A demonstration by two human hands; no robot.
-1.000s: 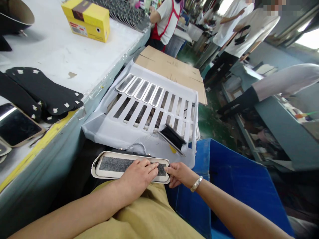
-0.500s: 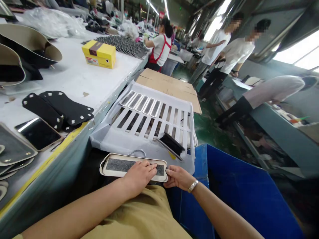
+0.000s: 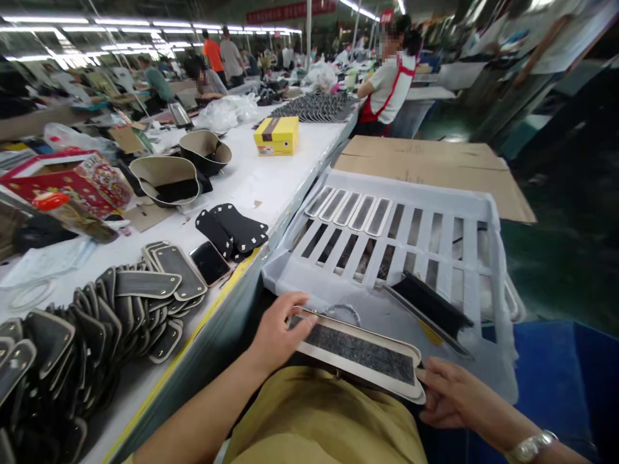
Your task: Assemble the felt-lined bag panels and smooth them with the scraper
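Observation:
A long rounded panel (image 3: 360, 351) with a cream border and a dark grey middle strip lies across my lap, at the near edge of the pale slotted tray. My left hand (image 3: 280, 332) grips its left end between thumb and fingers. At the other end, my right hand (image 3: 447, 393) pinches the right edge; its fingertips are partly hidden. Just beyond, a black folded piece (image 3: 430, 306) rests tilted on the slotted tray (image 3: 309, 274). Several cream-edged strips (image 3: 348, 211) lie side by side in the tray's far left row.
On the white table to the left are a heap of grey panels (image 3: 111, 316), a phone (image 3: 209, 263), black cut pieces (image 3: 235, 229) and a yellow box (image 3: 276, 136). Cardboard (image 3: 416, 158) lies behind the tray. A blue bin (image 3: 546, 361) stands at right. A person (image 3: 391, 77) works beyond.
My view has swung left. My left hand has gone from lying flat on the panel's middle to gripping its left end. My right hand stays at the right end; the panel now slants.

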